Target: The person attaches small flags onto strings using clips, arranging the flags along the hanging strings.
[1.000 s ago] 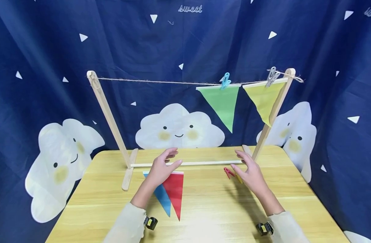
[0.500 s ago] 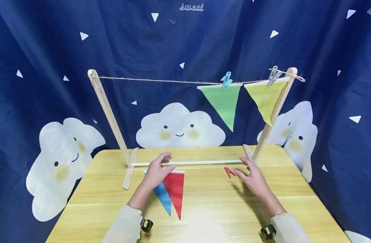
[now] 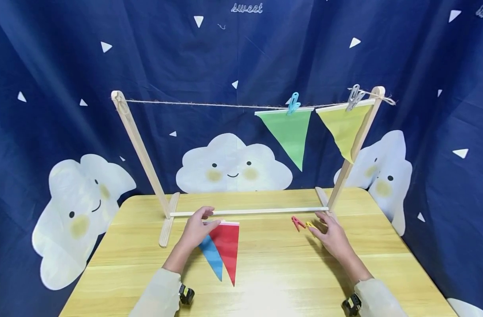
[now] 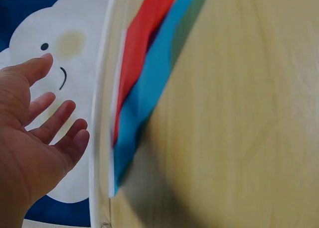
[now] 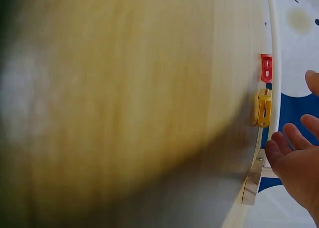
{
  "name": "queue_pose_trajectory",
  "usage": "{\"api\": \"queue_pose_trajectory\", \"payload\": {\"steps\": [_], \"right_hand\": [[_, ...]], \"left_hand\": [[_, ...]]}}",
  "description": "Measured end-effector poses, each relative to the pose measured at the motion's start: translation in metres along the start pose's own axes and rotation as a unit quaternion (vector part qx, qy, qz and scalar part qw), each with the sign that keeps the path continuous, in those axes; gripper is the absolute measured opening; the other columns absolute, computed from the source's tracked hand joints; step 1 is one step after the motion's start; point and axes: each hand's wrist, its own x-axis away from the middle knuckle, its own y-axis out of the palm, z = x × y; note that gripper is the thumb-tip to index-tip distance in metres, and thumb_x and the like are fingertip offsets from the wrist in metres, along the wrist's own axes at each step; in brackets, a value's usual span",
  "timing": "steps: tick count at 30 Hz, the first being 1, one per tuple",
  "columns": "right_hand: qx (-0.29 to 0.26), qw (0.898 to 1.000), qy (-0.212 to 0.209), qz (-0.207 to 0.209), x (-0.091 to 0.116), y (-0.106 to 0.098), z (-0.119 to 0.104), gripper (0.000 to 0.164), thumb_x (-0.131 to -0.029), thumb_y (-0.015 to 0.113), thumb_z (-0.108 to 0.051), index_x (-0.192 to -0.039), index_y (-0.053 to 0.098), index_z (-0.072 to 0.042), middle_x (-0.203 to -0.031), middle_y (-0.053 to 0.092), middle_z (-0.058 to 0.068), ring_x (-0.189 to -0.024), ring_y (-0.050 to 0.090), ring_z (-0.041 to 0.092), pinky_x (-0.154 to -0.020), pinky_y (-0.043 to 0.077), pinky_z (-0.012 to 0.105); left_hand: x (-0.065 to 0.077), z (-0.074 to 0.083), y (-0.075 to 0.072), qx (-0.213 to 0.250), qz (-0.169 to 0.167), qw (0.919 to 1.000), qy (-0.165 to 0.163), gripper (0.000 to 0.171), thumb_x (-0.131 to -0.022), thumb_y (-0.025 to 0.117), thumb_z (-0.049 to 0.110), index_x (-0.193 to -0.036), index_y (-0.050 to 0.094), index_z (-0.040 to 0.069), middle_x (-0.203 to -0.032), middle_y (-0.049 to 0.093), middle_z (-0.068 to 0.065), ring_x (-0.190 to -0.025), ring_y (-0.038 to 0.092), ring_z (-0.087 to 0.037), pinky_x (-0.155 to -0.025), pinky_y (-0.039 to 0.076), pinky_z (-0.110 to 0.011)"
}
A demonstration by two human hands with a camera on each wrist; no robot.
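Observation:
Relaxed and holding nothing, my left hand [image 3: 195, 230] hovers over the top left of two pennants on the table. The red pennant [image 3: 227, 246] partly covers the blue pennant [image 3: 214, 259]; in the left wrist view, both the red pennant [image 4: 137, 54] and blue pennant [image 4: 144, 101] show beside the hand. My right hand [image 3: 331, 234], fingers loosely bent and holding nothing, is just right of a yellow clothespin [image 3: 310, 225]. A red clothespin [image 3: 298, 223] lies left of that one. The right wrist view shows the yellow clothespin [image 5: 264, 108] near the fingertips.
A wooden frame, with a left post [image 3: 140, 147] and right post [image 3: 356, 145], carries a string [image 3: 194, 104]. A blue clothespin [image 3: 293, 103] holds a green pennant [image 3: 290, 132] there, a grey clothespin [image 3: 355, 97] a yellow pennant [image 3: 346, 127]. A white bar [image 3: 261, 211] joins the feet.
My left hand has moved left and down, uncovering more of the red pennant. My right hand has shifted slightly right and down, so the yellow clothespin shows more. The pennants stay put.

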Motion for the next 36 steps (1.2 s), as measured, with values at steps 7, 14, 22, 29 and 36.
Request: {"api": "queue_pose_trajectory", "payload": {"steps": [7, 14, 22, 29, 36], "right_hand": [[-0.005, 0.999, 0.025, -0.035, -0.002, 0.000, 0.003, 0.061, -0.093, 0.077, -0.015, -0.141, 0.050, 0.012, -0.137, 0.055, 0.036, -0.122, 0.060, 0.052, -0.102, 0.051, 0.059], [0.033, 0.998, 0.021, -0.052, -0.004, 0.003, 0.006, 0.056, -0.090, 0.080, -0.012, -0.132, 0.056, 0.014, -0.121, 0.064, 0.033, -0.113, 0.063, 0.045, -0.096, 0.054, 0.056], [0.062, 0.995, 0.032, -0.067, -0.005, 0.003, 0.007, 0.052, -0.086, 0.082, -0.011, -0.126, 0.060, 0.015, -0.115, 0.064, 0.028, -0.105, 0.063, 0.038, -0.091, 0.056, 0.051], [0.090, 0.993, 0.020, -0.068, -0.004, 0.003, 0.008, 0.045, -0.083, 0.084, -0.011, -0.118, 0.066, 0.011, -0.108, 0.064, 0.022, -0.097, 0.059, 0.030, -0.083, 0.053, 0.044], [0.100, 0.992, 0.033, -0.071, -0.003, 0.003, 0.006, 0.044, -0.083, 0.085, -0.011, -0.117, 0.067, 0.009, -0.105, 0.062, 0.021, -0.095, 0.057, 0.029, -0.082, 0.051, 0.043]], "left_hand": [[-0.005, -0.015, 0.001, -0.054, 0.007, 0.9985, -0.005, 0.049, -0.088, 0.081, 0.016, -0.131, 0.064, -0.001, -0.124, 0.068, -0.024, -0.113, 0.065, -0.042, -0.100, 0.054, -0.054], [-0.008, -0.021, 0.000, -0.105, 0.013, 0.9944, 0.004, 0.049, -0.086, 0.083, 0.016, -0.128, 0.065, -0.004, -0.123, 0.068, -0.025, -0.113, 0.063, -0.041, -0.101, 0.052, -0.054], [-0.010, -0.023, 0.003, -0.183, 0.005, 0.9831, -0.012, 0.048, -0.087, 0.084, 0.018, -0.126, 0.065, -0.003, -0.118, 0.066, -0.021, -0.111, 0.058, -0.036, -0.102, 0.050, -0.051], [-0.011, -0.025, 0.006, -0.226, 0.001, 0.9742, -0.007, 0.041, -0.085, 0.085, 0.015, -0.118, 0.068, -0.004, -0.110, 0.064, -0.020, -0.107, 0.055, -0.036, -0.097, 0.050, -0.049], [-0.013, -0.027, 0.005, -0.238, 0.001, 0.9712, -0.001, 0.036, -0.085, 0.085, 0.010, -0.115, 0.071, -0.005, -0.109, 0.063, -0.021, -0.108, 0.054, -0.038, -0.097, 0.051, -0.049]]}}
